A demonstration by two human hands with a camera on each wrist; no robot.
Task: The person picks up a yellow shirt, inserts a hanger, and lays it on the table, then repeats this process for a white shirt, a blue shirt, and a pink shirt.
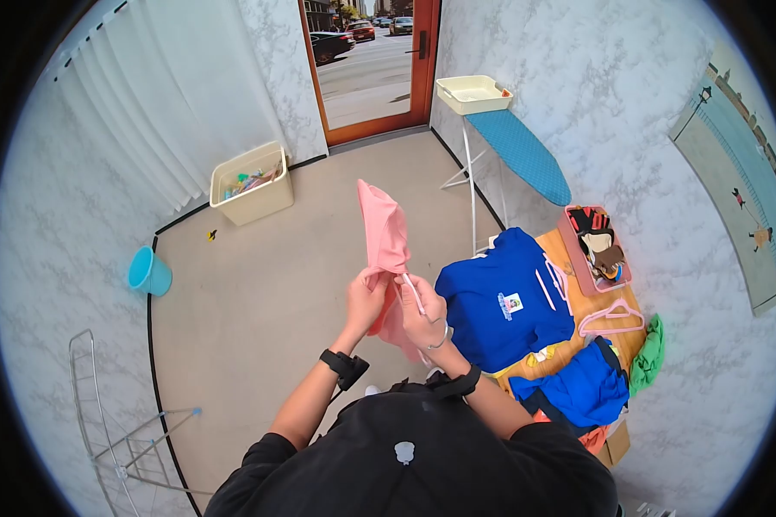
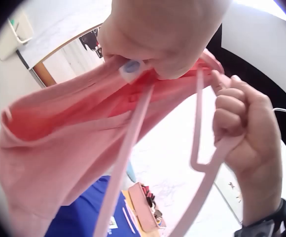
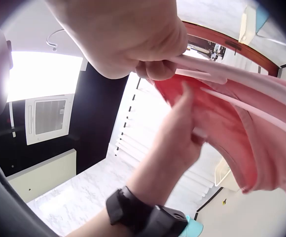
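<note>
A pink garment (image 1: 383,226) hangs between my two hands in front of my body, its opening spread in the left wrist view. My left hand (image 1: 366,300) pinches its edge near a small white label (image 2: 131,69). My right hand (image 1: 424,314) grips a pale pink hanger (image 1: 414,293). Bars of the hanger (image 2: 125,163) cross the garment's open neck and run partly inside it. Beyond the right hand a pale hook (image 2: 285,112) sticks out. Fingers of the left hand (image 3: 175,131) show beside the red inner side of the cloth in the right wrist view.
On the wooden table to the right lie a blue shirt (image 1: 502,297), pink hangers (image 1: 612,320), a pink bin (image 1: 612,284) of small items and more clothes (image 1: 582,383). An ironing board (image 1: 522,155), a cream bin (image 1: 263,202), a blue bucket (image 1: 150,272) and a drying rack (image 1: 121,470) stand around.
</note>
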